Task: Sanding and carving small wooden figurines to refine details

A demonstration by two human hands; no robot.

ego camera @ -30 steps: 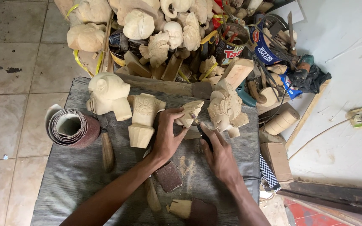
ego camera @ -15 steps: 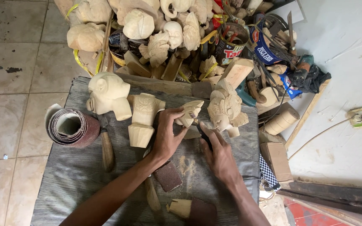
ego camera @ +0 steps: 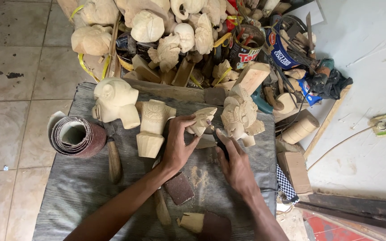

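Nothing has shifted since a second ago — the left hand [ego camera: 177, 145] still grips the small pale carved wooden figure [ego camera: 202, 121] near the grey cloth-covered surface's [ego camera: 68, 196] far edge; the right hand [ego camera: 234, 163] stays closed on a dark tool, so the carving goes on.

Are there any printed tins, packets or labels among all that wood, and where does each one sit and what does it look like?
Round tin: at the far edge of the pile, right of centre; red, black and yellow printed side, tools standing in it.
Round tin: just right of the first; dark blue side with white and red print.
Small packet: right of the pile, near a dark power tool; blue and white, crumpled.
No screens or signs show.
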